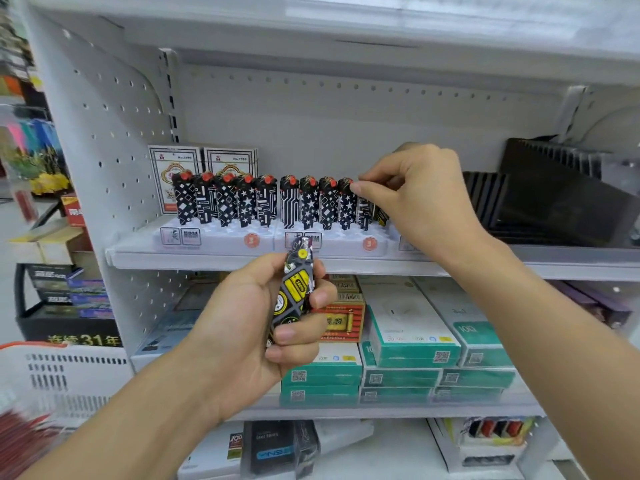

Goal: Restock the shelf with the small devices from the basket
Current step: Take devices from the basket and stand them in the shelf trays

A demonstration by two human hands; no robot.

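1. White metal shelving unit (346, 140) fills most of the frame; its back panel carries a row of small holes near the top.
2. Perforated white side panel (114, 133) on the left, with a slotted upright (169, 95) beside it.
3. Upper shelf underside (381, 26) spans the top of the frame, brightly lit and washed out.
4. Light is even, cool and white.
5. Left edge: blurred neighbouring aisle with colourful hanging goods (31, 133) and a pale floor (14, 230).
6. Lower left: dark display stand (65, 306) with stacked boxes.
7. Right side: shelf bracket (571, 109) at the upper right.
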